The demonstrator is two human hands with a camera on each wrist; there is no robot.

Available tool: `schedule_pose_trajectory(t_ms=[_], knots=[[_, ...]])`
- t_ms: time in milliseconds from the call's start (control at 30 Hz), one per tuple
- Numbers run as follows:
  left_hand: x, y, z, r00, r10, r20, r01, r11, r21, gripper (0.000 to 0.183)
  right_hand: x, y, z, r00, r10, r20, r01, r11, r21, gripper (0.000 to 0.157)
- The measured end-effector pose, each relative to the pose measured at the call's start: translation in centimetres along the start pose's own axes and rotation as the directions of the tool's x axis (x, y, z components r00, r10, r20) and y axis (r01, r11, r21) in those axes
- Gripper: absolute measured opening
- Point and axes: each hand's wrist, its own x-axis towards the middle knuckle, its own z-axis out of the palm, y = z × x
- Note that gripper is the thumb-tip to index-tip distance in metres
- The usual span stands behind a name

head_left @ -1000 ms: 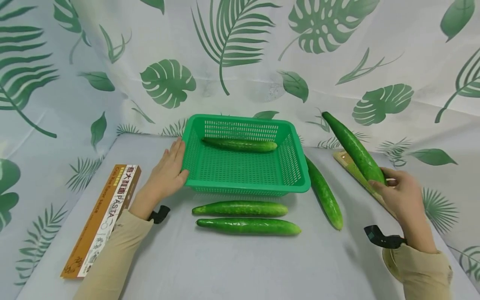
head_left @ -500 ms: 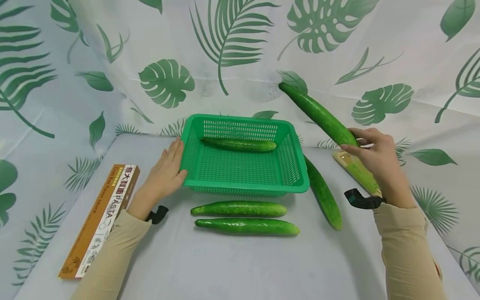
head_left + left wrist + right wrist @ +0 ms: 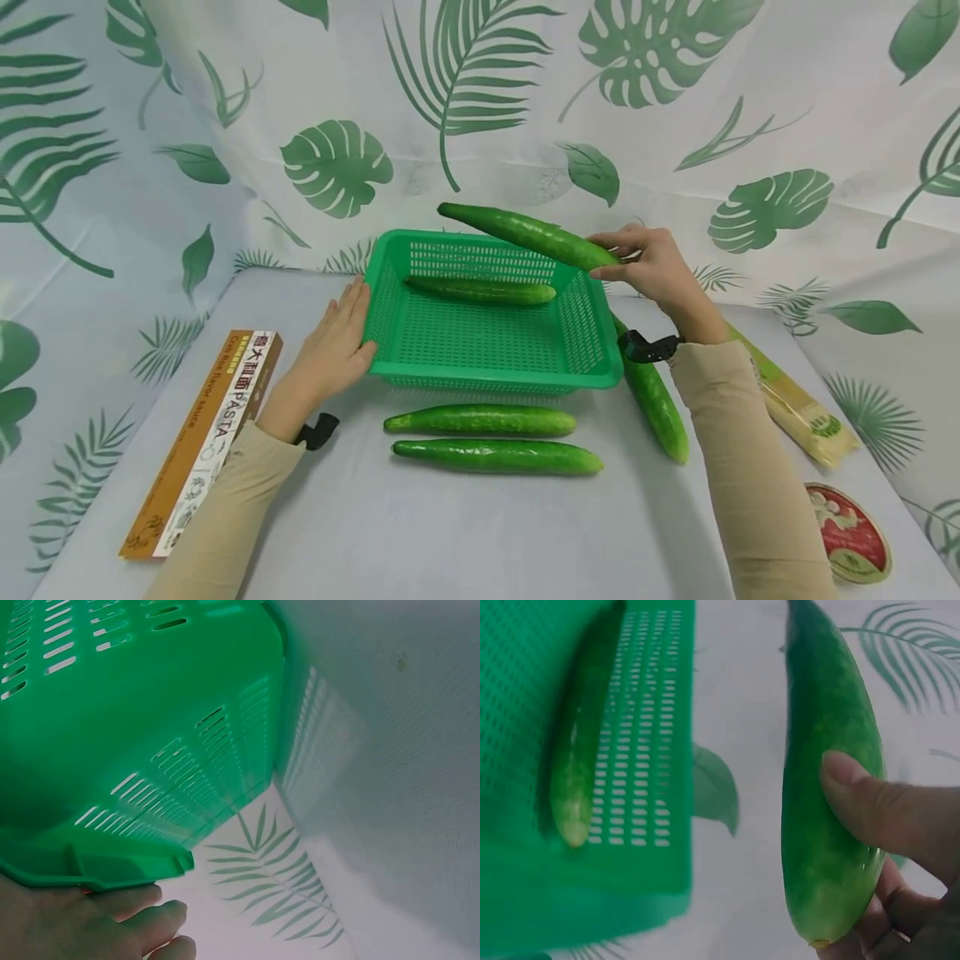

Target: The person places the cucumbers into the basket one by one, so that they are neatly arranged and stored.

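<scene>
My right hand [image 3: 647, 265] pinches a long cucumber [image 3: 528, 233] near its thick end, thumb on one side and fingers on the other. The cucumber is held up over the back right rim of the green plastic basket [image 3: 480, 373], its thin tip pointing left. Inside the basket another cucumber [image 3: 483, 291] lies along the back wall; the right wrist view shows both cucumbers. At the basket's left side my left hand [image 3: 330, 350] rests with straight fingers against the rim. In the left wrist view its fingers [image 3: 157, 919] show just under the rim.
Two cucumbers [image 3: 495, 457] lie in front of the basket, and one cucumber [image 3: 660, 408] leans along its right side. A pasta box [image 3: 202, 442] lies at left. At right are a yellow-green packet [image 3: 802, 408] and a round red tin [image 3: 851, 533]. A leaf-print curtain [image 3: 495, 100] hangs behind.
My right hand has carried the cucumber leftward from above the packet at right to over the basket's back right rim. The left hand has stayed at the basket's side.
</scene>
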Motion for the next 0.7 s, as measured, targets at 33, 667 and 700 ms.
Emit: schedule_pose_trajectory(t_ms=[33,667,700], knots=[[0.0,0.0,0.0,1.0,-0.001,0.001,0.001,1.0,0.001,0.076,0.4,0.1,0.4,1.0,0.005,0.017,-0.005,1.0,0.006,0.042],[0.1,0.0,0.2,1.0,-0.002,-0.006,0.002,1.0,0.005,0.077,4.9,1.8,7.1,0.941,0.142,0.306,-0.177,0.98,0.088,0.046],[0.1,0.0,0.2,1.0,-0.002,-0.005,0.002,1.0,0.002,0.077,4.9,1.9,7.3,0.94,0.152,0.306,-0.183,0.98,0.078,0.046]])
